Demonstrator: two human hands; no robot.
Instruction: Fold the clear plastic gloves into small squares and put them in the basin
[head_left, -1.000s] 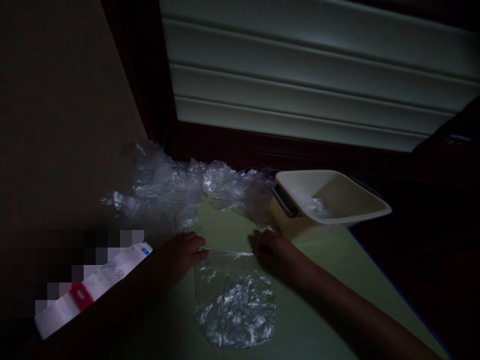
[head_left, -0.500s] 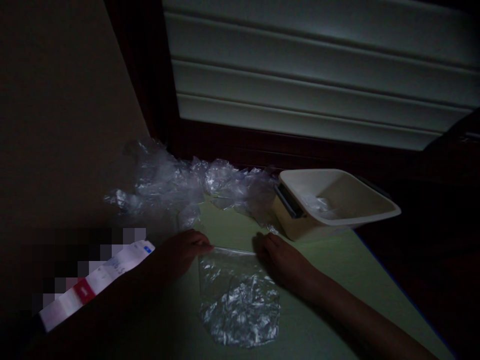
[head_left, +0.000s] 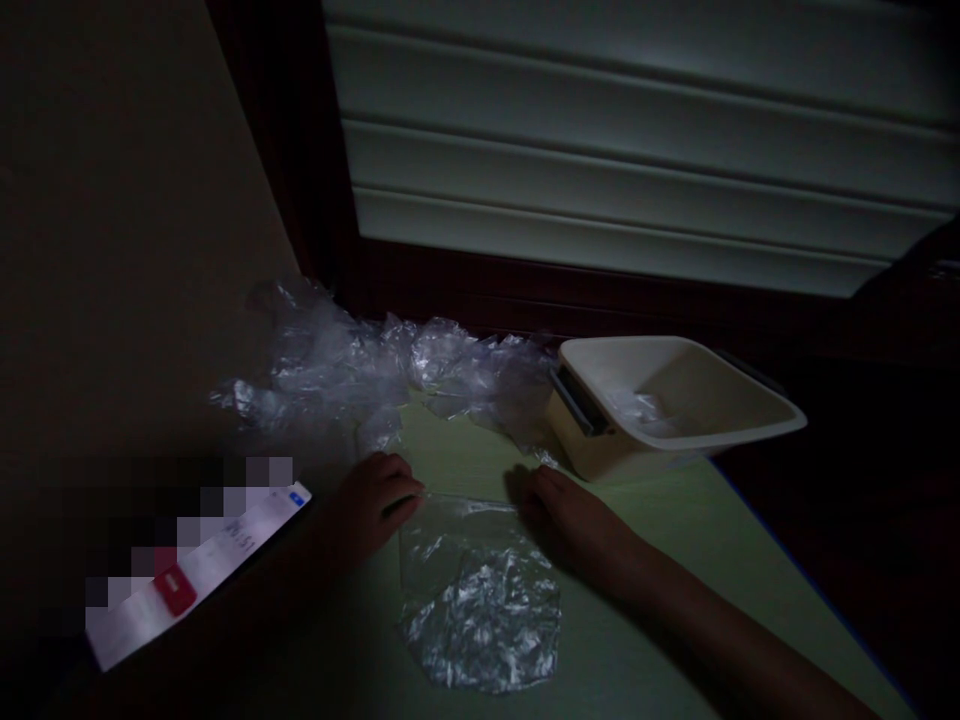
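Observation:
A clear plastic bag (head_left: 484, 610) lies flat on the pale green table, crinkled in its lower part. My left hand (head_left: 381, 500) is at the bag's upper left corner, thumb and fingertips pinched together on its edge. At the upper right corner my right hand (head_left: 559, 510) is closed on the bag, its fingertips curled under and partly hidden. The bag's top edge runs between the two hands.
Crumpled clear plastic (head_left: 337, 360) is heaped along the table's back. A cream bin (head_left: 622, 455) with dark handles, some clear plastic inside, stands back right. A lit phone (head_left: 217, 560) is at left. Behind are slatted panels (head_left: 600, 170).
My left hand has shifted slightly, its fingers more arched with a gap showing between thumb and fingers. The bag's top edge looks slacker. My right hand has barely moved.

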